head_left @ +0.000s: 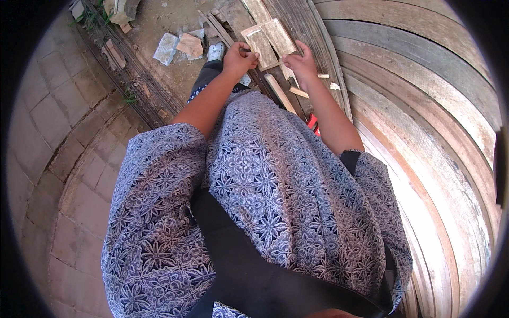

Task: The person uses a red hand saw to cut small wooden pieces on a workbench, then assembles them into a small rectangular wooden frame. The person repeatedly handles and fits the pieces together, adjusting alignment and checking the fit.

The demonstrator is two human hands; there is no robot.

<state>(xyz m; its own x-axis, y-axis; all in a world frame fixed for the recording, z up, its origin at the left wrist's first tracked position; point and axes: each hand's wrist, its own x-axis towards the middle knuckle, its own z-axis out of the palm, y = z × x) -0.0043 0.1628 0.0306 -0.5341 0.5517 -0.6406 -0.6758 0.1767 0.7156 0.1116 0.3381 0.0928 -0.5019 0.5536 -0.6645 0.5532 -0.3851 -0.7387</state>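
Note:
Ahead of me, at the top of the view, I hold a small flat wooden piece (284, 38) over the work spot. It is pale and roughly rectangular, with a dark gap running down its middle. Fingers of my left hand (241, 60) are closed at its left edge. My right hand (301, 64) pinches its near right corner, the forefinger raised along the side. Along the near edge runs a thin pale strip; whether it is part of the piece I cannot tell. Below my hands lies a narrow wooden stick (279, 92).
A long weathered plank (297, 24) and small offcuts (299, 92) lie around my hands. Something red (312, 122) sits by my right forearm. A curved-looking plank wall (424, 100) rises on the right. Paper scraps (166, 49), metal rods (139, 87) and paving (69, 106) lie left.

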